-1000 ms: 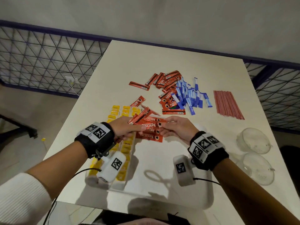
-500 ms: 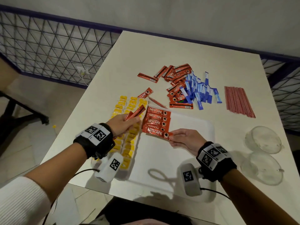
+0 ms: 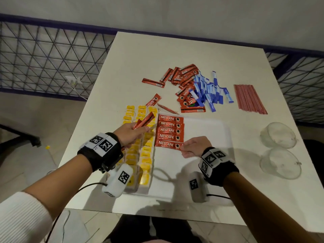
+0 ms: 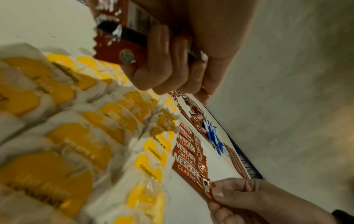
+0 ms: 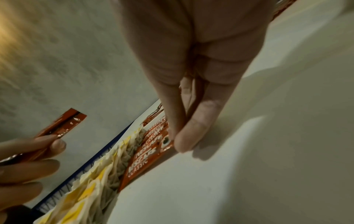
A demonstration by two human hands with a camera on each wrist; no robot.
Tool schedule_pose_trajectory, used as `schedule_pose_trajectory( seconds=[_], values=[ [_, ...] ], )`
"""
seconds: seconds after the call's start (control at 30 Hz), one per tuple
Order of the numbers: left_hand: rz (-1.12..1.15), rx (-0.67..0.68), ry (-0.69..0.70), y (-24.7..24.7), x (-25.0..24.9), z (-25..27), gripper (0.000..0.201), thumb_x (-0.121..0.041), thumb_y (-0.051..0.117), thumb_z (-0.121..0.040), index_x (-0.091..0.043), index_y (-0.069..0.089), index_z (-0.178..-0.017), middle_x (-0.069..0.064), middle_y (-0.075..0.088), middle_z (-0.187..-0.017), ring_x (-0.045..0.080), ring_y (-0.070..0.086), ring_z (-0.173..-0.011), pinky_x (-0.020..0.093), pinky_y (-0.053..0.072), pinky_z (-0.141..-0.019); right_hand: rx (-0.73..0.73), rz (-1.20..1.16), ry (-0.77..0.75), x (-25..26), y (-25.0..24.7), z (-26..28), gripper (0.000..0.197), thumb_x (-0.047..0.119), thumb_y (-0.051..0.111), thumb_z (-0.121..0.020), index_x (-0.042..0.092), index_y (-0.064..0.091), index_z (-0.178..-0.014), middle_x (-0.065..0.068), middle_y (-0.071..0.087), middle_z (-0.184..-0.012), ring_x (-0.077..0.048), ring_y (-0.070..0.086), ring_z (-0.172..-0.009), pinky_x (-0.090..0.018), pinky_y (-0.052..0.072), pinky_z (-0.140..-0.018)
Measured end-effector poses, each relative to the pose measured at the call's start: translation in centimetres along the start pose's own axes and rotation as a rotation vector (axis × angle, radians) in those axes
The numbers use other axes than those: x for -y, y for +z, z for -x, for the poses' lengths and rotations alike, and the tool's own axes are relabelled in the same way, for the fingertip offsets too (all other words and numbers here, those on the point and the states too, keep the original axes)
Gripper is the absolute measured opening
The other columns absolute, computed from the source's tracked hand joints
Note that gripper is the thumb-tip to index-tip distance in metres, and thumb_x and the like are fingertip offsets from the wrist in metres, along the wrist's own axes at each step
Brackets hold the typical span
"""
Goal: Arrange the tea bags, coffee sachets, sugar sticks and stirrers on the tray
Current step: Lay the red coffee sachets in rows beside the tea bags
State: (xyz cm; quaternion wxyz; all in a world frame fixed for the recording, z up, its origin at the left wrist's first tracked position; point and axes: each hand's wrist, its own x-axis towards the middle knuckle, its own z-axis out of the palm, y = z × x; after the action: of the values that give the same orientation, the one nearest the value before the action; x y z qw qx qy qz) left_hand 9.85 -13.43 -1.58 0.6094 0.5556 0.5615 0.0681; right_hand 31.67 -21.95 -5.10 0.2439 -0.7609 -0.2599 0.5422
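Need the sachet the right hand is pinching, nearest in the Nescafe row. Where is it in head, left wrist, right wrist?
Head: nearest coffee sachet, centre, bottom of the row on the tray, its right end pinched by the right hand.
Left wrist: lower right, above the thumb.
Right wrist: centre, under the fingertips.
Shared landmark: the yellow tea bags beside the row.

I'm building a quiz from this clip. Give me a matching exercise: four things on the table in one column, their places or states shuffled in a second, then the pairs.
Things:
1. tea bags
2. sugar sticks
3. stirrers
4. glass bowls

Places:
A. neat bundle on the table, beyond the tray
B. rows along the tray's left side
C. empty, on the table right of the tray
D. loose blue heap beside the red coffee sachets

Pairs: 1-B, 2-D, 3-A, 4-C
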Motion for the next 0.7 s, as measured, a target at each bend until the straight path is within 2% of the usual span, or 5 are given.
schedule_pose_trajectory(
  seconds=[0.17, 0.27, 0.37, 0.53, 0.7],
  values=[
    [-0.013, 0.029, -0.011, -0.2, 0.1, -0.1, 0.019, -0.032, 0.052, -0.093, -0.022, 0.056, -0.078, -0.014, 0.033, -0.037, 0.004, 0.025, -0.031, 0.016, 0.021, -0.035, -0.022, 0.013, 0.065, 0.5, -0.1, -0.2, 0.002, -0.001, 0.064, -0.081, -0.002, 0.064, -0.083, -0.002, 0.061, -0.05, -0.01, 0.058, -0.043, -0.021, 0.054, -0.058],
    [-0.035, 0.041, -0.013, -0.3, 0.1, -0.2, 0.018, -0.032, 0.052, -0.093, -0.022, 0.057, -0.08, -0.014, 0.031, -0.036, 0.002, 0.025, -0.03, 0.015, 0.02, -0.032, 0.057, 0.044, 0.13, 0.9, -0.4, -0.1, 0.04, 0.004, 0.064, -0.083, 0.013, 0.041, -0.051, 0.0, 0.044, -0.038, -0.012, 0.038, -0.035, -0.018, 0.034, -0.039],
    [-0.044, 0.055, -0.014, -0.4, 0.2, -0.3, 0.018, -0.033, 0.052, -0.093, -0.022, 0.058, -0.08, -0.014, 0.031, -0.036, 0.002, 0.024, -0.029, 0.014, 0.02, -0.032, 0.071, 0.064, 0.146, 0.6, -0.3, -0.6, 0.05, 0.004, 0.063, -0.084, 0.016, 0.032, -0.047, -0.001, 0.038, -0.04, -0.015, 0.032, -0.04, -0.023, 0.027, -0.044],
    [-0.034, 0.074, -0.016, -0.2, 0.2, -0.4, 0.019, -0.03, 0.052, -0.093, -0.021, 0.056, -0.078, -0.014, 0.03, -0.037, 0.002, 0.023, -0.029, 0.013, 0.018, -0.031, -0.011, -0.018, 0.137, -0.2, -0.1, -1.1, 0.022, -0.002, 0.062, -0.083, 0.009, 0.055, -0.065, -0.01, 0.059, -0.067, -0.02, 0.059, -0.059, -0.026, 0.051, -0.057],
    [-0.071, 0.089, -0.016, -0.1, 0.2, -0.4, 0.019, -0.033, 0.053, -0.092, -0.023, 0.06, -0.078, -0.008, 0.03, -0.048, 0.005, 0.023, -0.033, 0.015, 0.02, -0.033, -0.035, -0.027, 0.119, -0.6, 0.0, -1.4, 0.017, -0.001, 0.061, -0.083, 0.009, 0.057, -0.07, -0.01, 0.062, -0.071, -0.019, 0.062, -0.063, -0.025, 0.053, -0.059]
  ],
)
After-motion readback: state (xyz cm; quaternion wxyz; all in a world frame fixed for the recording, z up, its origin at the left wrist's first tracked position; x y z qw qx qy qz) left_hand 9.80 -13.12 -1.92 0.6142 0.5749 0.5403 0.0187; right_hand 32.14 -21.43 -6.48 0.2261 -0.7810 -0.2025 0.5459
